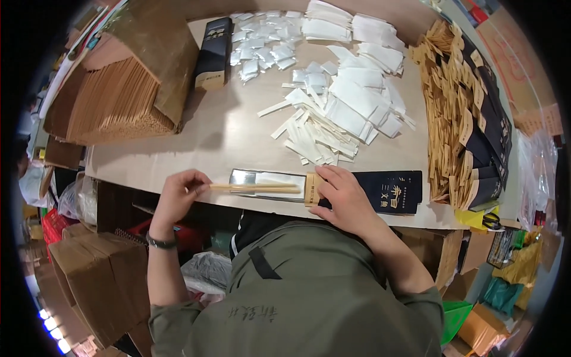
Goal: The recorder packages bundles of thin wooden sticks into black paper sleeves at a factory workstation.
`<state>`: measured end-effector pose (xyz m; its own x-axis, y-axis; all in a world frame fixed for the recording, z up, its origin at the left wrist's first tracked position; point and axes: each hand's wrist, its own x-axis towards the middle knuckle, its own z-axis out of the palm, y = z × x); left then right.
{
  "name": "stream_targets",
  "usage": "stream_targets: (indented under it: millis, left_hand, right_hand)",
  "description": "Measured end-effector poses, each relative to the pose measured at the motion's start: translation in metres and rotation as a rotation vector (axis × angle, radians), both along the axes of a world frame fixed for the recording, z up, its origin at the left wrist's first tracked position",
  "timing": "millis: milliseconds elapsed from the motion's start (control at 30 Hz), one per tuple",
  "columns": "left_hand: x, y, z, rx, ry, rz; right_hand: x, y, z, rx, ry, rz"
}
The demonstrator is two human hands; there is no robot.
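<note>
Wooden chopsticks [256,187] lie lengthwise over a shiny metal guide [242,176] at the table's front edge. My left hand [181,193] pinches their left end between thumb and fingers. The guide's right end meets the mouth of a dark blue paper sleeve [386,190] with a tan band. My right hand [340,195] is closed on that sleeve, fingers over the banded end and thumb at its near edge. The sleeve lies flat on the table, pointing right. Whether the chopstick tips are inside it is hard to make out.
An open cardboard box [134,47] packed with chopsticks stands at the left. Behind lie a dark sleeve stack [214,50], small clear packets [262,41], white napkins [360,98] and slim white strips [315,134]. Many tan-and-dark sleeves [452,119] are piled at the right, near scissors [491,221].
</note>
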<state>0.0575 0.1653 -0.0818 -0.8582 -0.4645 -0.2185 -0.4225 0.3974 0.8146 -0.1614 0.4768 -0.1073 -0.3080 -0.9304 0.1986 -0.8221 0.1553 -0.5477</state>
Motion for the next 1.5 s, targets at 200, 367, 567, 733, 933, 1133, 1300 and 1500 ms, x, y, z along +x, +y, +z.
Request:
stream_targets:
  millis: [200, 367, 567, 733, 933, 1133, 1300, 1500]
  left_hand:
    - [-0.054, 0.07, -0.043, -0.101, 0.222, -0.139]
    - [-0.073, 0.105, -0.04, -0.495, 0.281, 0.141]
    - [-0.092, 0.147, -0.027, 0.079, 0.249, -0.153]
    - [-0.065, 0.117, -0.005, -0.52, 0.39, -0.228]
    - [-0.069, 0.079, -0.005, -0.791, 0.202, -0.327]
    - [-0.056, 0.092, -0.018, 0.375, 0.054, -0.039]
    - [-0.064, 0.15, -0.039, 0.831, 0.137, -0.301]
    - [-0.09, 0.162, -0.011, 0.498, 0.127, -0.335]
  right_hand:
    - [0.014, -0.008, -0.011, -0.059, 0.05, 0.0]
    - [0.015, -0.009, -0.008, -0.031, 0.095, -0.076]
    - [0.018, -0.011, -0.009, -0.033, 0.141, -0.09]
    - [0.02, -0.008, 0.003, -0.174, 0.19, 0.002]
    - [-0.02, -0.024, 0.082, -0.06, 0.426, 0.224]
    - [-0.177, 0.046, 0.173, -0.118, 0.631, -0.511]
    - [-0.066, 0.043, 0.048, 0.168, 0.461, 0.108]
    - [-0.059, 0.048, 0.016, 0.042, 0.237, -0.055]
